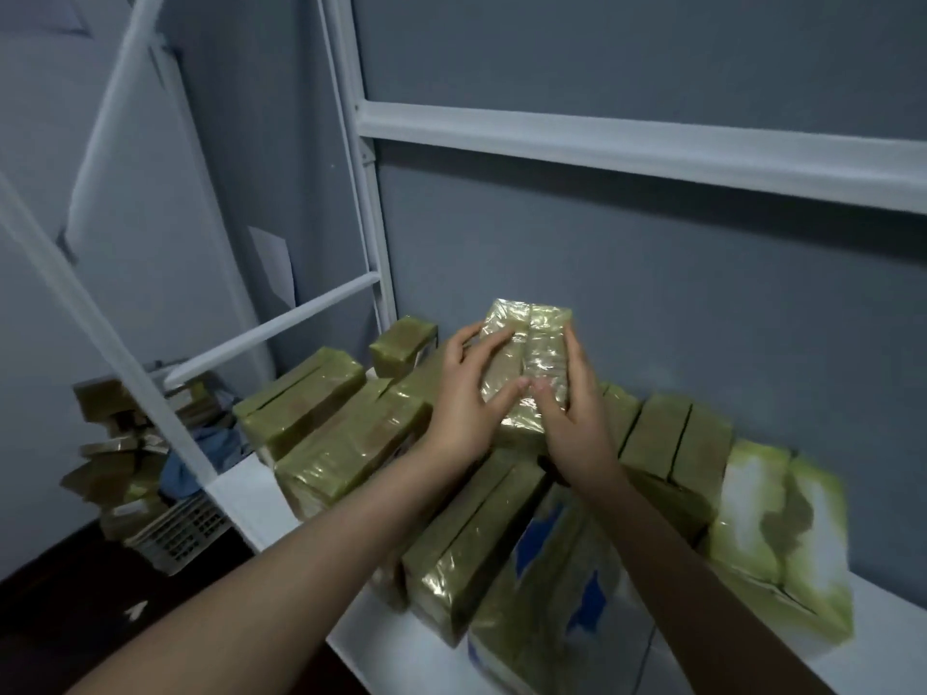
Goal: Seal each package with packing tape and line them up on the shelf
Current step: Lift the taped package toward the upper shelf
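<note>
The taped package point(531, 338) sits between both hands above the middle of the row of sealed packages point(346, 443) on the white shelf point(241, 486); whether its underside already rests on those below, I cannot tell. The left hand point(464, 398) curls over its left long edge and the right hand point(577, 418) clasps the right, thumbs meeting on the top face. It looks like a stiff, boxy block, probably light enough to lift easily, but the glossy tape wrap will likely be slippery, so gripping the long edges seems safest. The row is packed tightly, with the grey wall point(652, 293) just behind, a white upright post point(373, 233) to the left and a crossbar point(602, 143) overhead.
</note>
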